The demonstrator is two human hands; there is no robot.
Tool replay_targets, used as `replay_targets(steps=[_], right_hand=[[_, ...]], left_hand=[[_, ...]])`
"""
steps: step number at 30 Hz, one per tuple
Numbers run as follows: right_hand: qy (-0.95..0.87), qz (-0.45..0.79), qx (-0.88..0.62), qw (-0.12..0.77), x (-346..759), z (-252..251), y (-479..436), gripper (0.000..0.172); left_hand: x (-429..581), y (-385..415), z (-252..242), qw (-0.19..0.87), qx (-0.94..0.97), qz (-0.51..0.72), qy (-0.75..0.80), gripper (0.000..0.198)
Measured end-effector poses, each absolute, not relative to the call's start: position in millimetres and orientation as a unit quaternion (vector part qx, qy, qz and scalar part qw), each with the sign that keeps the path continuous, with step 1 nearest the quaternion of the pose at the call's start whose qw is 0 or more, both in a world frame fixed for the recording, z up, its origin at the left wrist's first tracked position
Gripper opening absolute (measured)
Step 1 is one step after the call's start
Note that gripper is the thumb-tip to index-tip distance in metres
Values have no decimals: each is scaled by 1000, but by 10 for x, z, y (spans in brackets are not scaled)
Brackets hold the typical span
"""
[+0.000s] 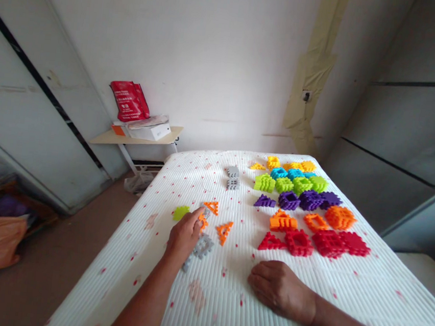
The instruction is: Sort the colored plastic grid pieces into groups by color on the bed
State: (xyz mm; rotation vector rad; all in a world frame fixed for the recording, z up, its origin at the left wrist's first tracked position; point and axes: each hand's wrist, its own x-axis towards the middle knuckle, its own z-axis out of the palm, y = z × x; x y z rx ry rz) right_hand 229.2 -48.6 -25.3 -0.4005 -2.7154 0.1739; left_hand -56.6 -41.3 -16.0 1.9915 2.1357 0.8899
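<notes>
My left hand [185, 231] reaches down into a small group of loose plastic interlocking pieces, its thumb and forefinger drawn together. Right at those fingertips are an orange piece [203, 223] and a small grey piece [207, 213]; what the fingers grip is partly hidden. Around this hand lie a lime-green piece [181, 212], an orange triangle [212, 207], another orange triangle [224, 232] and a grey square frame [204, 247]. My right hand [280, 287] rests curled into a fist on the mattress, in front of the red pieces, with nothing visible in it.
Rows of sorted pieces stand at the right: red [299, 242], orange [340, 217], purple [289, 200], green [264, 182], blue [278, 173] and yellow [273, 162]. Two grey stacks [232, 184] sit mid-mattress. Beyond the mattress [146, 258], a small table [174, 134] holds boxes and a red bag [129, 101].
</notes>
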Motion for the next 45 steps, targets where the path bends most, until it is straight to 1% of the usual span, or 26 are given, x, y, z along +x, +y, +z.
replay_targets(steps=[7,13,17,21,23,25,26,28,30,32,34,36,38,40,45], right_hand=[[-971,40,-148,183,2284,-233,-485,24],[-973,24,-147,176,2283,-237,-464,18],[-973,20,-141,183,2286,-260,-452,16],[-972,16,-142,188,2284,-253,-449,18],[-971,14,-145,191,2284,-243,-450,19],[-971,15,-143,190,2284,-232,-454,20],[-972,17,-141,189,2283,-225,-457,20],[-970,26,-145,193,2277,-204,-468,21],[-963,43,-160,211,2257,-163,-476,22],[-950,65,-182,245,2215,-100,-473,21],[-931,78,-202,293,2147,-18,-450,19],[-911,78,-216,342,2052,71,-405,17],[-896,69,-230,372,1943,153,-347,16],[-892,57,-248,374,1833,216,-289,14],[-900,2,-271,342,1639,275,-216,14]], left_hand=[[-543,-419,-127,18,639,244,729,37],[-472,-465,19,5,579,155,801,26],[-485,-501,96,-16,569,125,813,28],[-550,-521,118,-26,554,131,822,27],[-598,-510,86,-18,541,189,819,23],[-635,-486,33,24,519,316,794,20],[-643,-472,6,65,501,393,768,20],[-631,-448,-33,176,448,525,702,23],[-587,-437,-44,283,391,598,640,28],[-524,-440,-35,354,350,628,597,31],[-456,-454,-20,401,333,639,565,31],[-390,-474,-9,432,326,641,545,30],[-328,-492,-7,448,323,640,535,29],[-271,-507,-9,456,322,638,529,29],[-157,-545,2,476,339,631,510,26]])
